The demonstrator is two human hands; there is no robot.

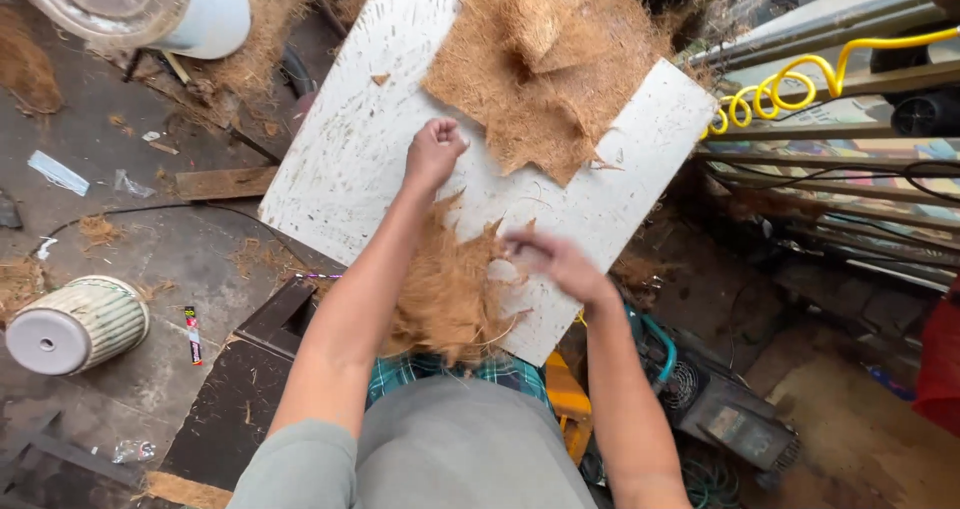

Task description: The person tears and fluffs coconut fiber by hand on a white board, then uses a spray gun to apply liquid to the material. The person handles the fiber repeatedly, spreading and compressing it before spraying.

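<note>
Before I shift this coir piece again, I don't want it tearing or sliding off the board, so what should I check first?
1. Left hand closed in a fist above the loose coir piece: ok, though what it grips cannot be seen.
2. Right hand at the piece's right edge: blurred, hold cannot tell.
3. Piece supported by the white board: not ok, its lower part hangs past the near edge over the lap.
4. Cut coir mat lies apart from the loose piece: ok.
5. Board surface between the two pieces free of tools: ok.
6. Yellow coiled hose off the board, to the right: ok.
</note>
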